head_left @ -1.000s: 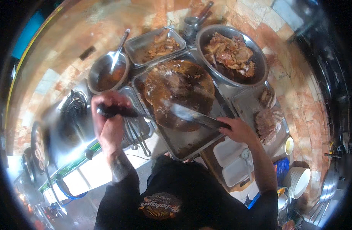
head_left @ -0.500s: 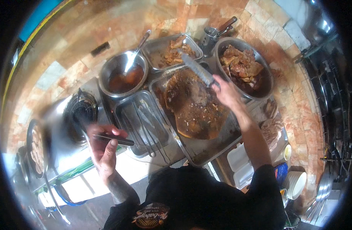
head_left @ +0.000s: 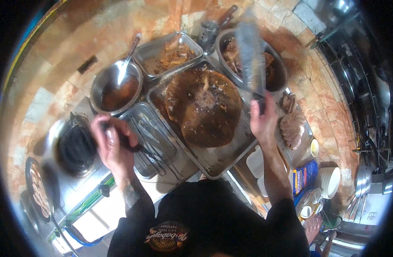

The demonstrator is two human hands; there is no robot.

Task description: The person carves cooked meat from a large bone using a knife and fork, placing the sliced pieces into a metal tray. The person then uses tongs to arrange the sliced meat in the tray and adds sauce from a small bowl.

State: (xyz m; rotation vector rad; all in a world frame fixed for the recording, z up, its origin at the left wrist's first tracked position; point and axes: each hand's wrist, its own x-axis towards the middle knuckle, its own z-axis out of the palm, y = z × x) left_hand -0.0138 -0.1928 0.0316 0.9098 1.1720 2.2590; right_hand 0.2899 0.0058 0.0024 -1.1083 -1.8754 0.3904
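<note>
My right hand (head_left: 263, 122) is closed around the handle of a broad-bladed knife (head_left: 253, 60). Its blade is smeared by motion and points away from me, across the oval bowl of cooked meat. My left hand (head_left: 114, 143), over the left side of the counter, grips a dark-handled tool (head_left: 131, 139) whose kind is blurred. Between my hands a round wooden chopping block (head_left: 205, 132), strewn with meat scraps, sits in a large metal tray (head_left: 215, 165). The oval metal bowl (head_left: 283, 81) stands beyond my right hand, partly hidden by the knife.
Beyond the block stands a metal tray of meat pieces (head_left: 140, 55), beside a sauce bowl (head_left: 96, 92) with a ladle (head_left: 124, 64). Tongs (head_left: 155, 156) lie in a shallow tray. A burner (head_left: 76, 145) and a pan (head_left: 31, 171) are left; sliced meat (head_left: 292, 128) and stacked white containers (head_left: 329, 182) right.
The knife has swung from over the block to point away over the meat bowl. My left hand's tool has tilted. The whole view has shifted, revealing more at the lower right.
</note>
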